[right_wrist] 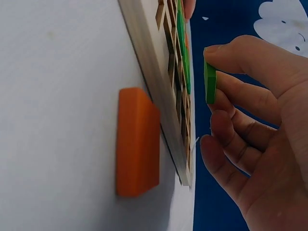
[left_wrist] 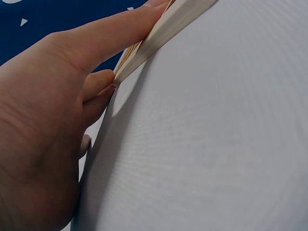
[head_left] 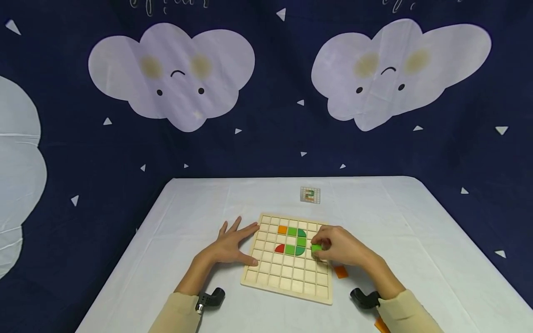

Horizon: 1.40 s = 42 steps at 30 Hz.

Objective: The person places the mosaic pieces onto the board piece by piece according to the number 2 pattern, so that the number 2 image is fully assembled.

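A wooden grid board (head_left: 287,283) lies on the white table. My left hand (head_left: 228,245) has its fingers spread, with thumb and fingertips at the board's left edge. Between thumb and fingers, my right hand (head_left: 343,245) pinches a green square tile (right_wrist: 210,82), held above the board's right side. Set in the grid are an orange square (head_left: 282,229), several green squares (head_left: 289,249), two dark green quarter-round tiles (head_left: 300,250) and a red quarter-round tile (head_left: 280,248). They form a curved row.
An orange tile (right_wrist: 132,144) lies on the table beside the board's right edge. Another orange piece (head_left: 381,325) shows partly under the right sleeve. Behind the board lies a small pattern card (head_left: 310,195). A dark blue cloth (head_left: 275,143) with clouds hangs behind the table.
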{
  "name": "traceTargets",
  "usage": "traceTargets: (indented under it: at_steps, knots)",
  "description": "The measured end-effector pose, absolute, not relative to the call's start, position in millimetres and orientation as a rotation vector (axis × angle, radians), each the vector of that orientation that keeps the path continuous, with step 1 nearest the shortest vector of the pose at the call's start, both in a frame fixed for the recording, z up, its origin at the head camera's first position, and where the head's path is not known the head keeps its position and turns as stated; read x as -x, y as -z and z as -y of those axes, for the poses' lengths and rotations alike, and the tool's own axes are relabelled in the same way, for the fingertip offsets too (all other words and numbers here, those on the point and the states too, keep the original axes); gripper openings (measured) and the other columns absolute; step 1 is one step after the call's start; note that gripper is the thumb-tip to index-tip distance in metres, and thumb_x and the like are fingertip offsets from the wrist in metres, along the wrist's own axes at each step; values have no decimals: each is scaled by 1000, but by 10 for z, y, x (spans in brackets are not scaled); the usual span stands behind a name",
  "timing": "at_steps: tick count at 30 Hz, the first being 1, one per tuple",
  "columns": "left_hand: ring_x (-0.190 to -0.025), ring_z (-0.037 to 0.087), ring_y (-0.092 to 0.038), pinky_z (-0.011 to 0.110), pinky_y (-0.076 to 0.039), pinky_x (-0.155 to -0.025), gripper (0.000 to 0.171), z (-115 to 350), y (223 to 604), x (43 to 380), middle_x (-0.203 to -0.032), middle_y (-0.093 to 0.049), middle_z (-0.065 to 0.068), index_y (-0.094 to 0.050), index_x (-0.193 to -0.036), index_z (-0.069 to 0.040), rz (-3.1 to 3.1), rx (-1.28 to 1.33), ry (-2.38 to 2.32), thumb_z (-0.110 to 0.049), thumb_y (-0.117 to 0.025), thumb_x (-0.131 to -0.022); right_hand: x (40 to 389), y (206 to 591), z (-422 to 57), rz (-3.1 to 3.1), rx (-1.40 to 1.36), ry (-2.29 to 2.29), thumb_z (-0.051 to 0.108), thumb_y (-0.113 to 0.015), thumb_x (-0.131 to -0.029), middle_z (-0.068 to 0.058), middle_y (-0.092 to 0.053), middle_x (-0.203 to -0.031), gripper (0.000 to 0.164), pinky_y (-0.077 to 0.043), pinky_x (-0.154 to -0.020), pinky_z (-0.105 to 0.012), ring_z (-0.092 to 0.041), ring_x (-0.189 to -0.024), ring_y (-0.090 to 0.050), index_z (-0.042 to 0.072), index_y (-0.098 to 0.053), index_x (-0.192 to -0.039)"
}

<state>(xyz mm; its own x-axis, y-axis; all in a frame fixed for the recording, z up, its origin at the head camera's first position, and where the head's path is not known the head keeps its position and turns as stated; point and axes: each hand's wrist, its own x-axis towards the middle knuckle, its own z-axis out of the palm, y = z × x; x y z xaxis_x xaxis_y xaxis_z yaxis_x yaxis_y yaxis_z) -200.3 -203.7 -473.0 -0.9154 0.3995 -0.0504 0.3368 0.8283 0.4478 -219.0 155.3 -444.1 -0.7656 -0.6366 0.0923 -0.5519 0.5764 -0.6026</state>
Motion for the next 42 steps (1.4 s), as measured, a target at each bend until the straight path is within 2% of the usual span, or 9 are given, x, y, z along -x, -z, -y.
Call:
traceTargets:
  at_steps: [7,24,42]
  knots:
    - [-145,29,1,56,11,-110,111,2034,4721,1998,-154,-28,-12,-35,-150,-30,-2871,-576,-672,-76,-72,-56,2207,4443,-1490,-2655,1056,949,24,-79,-80,14,-60,-90,21,-51,-65,-25,-7,-74,-57,18,-75,-100]
    - [-145,30,1,57,10,-110,111,2043,4716,1986,-155,-27,-11,-34,-151,-29,-2866,-601,-669,-77,-71,-58,2221,4357,-1296,-2644,1098,944,23,-77,-80,6,-64,-90,20,-50,-64,-26,-8,-72,-55,17,-75,-99]
    - [-145,28,2,56,11,-110,110,2052,4721,1981,-154,-26,-13,-34,-151,-29,-2859,-608,-682,-75,-73,-59,2196,4432,-1062,-2613,1159,907,27,-77,-81,13,-60,-86,20,-49,-63,-26,-7,-72,-53,20,-75,-99]
